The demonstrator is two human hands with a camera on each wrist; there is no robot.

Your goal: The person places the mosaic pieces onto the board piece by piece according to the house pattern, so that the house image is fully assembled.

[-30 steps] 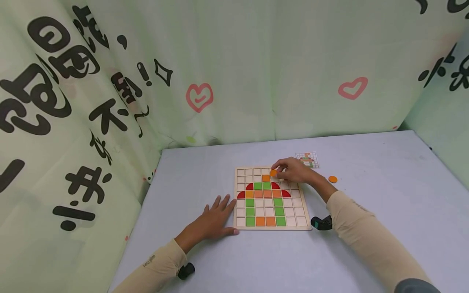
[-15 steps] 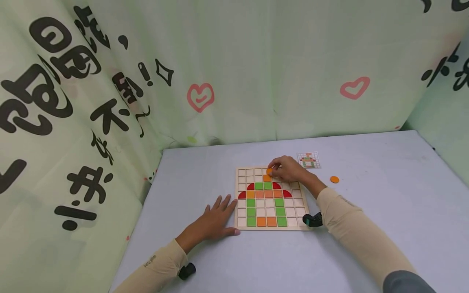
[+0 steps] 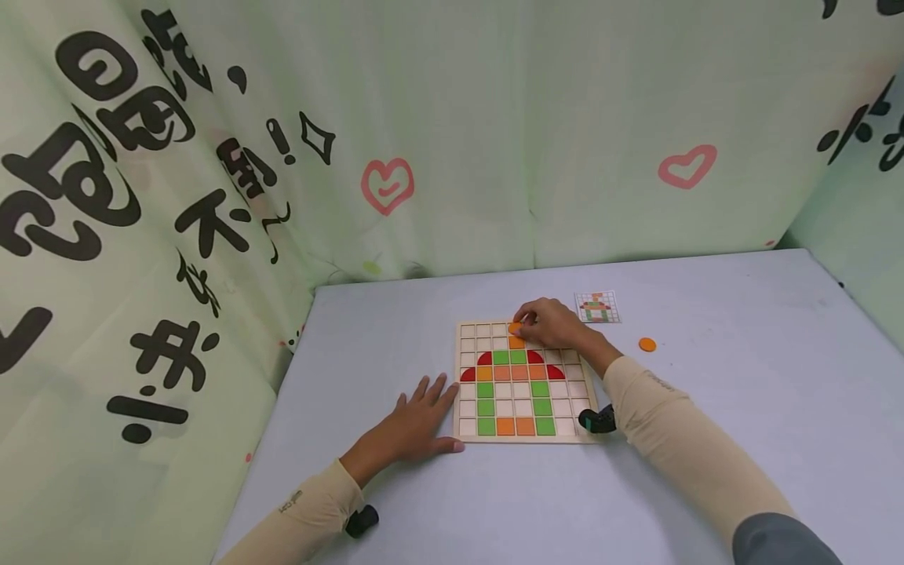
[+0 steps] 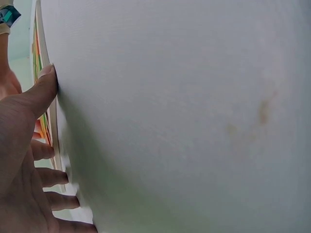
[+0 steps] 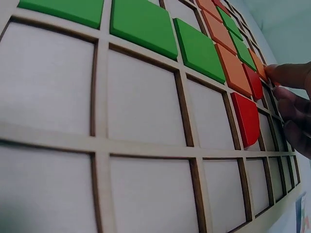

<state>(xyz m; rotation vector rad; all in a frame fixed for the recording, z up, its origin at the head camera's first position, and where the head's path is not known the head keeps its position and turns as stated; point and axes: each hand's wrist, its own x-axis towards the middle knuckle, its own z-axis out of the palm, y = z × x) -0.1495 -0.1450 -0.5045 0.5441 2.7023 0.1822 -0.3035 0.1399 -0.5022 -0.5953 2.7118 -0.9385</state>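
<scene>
A wooden grid board lies on the table, with green, orange and red tiles set in its cells. At its far edge my right hand pinches an orange round tile over a top-row cell, just beyond an orange square tile. Whether that round tile sits flat in the cell, I cannot tell. My left hand rests with spread, straight fingers against the board's left side, its thumb by the near corner. In the right wrist view, a red quarter-round tile lies near the right fingers.
Another orange round tile lies on the table to the right of the board. Behind the board is a small pattern card with a coloured grid. A pale printed curtain hangs behind the table.
My right hand has moved left and slightly away from me, bringing the orange round tile to the top row above the orange square. The left hand stays in place.
</scene>
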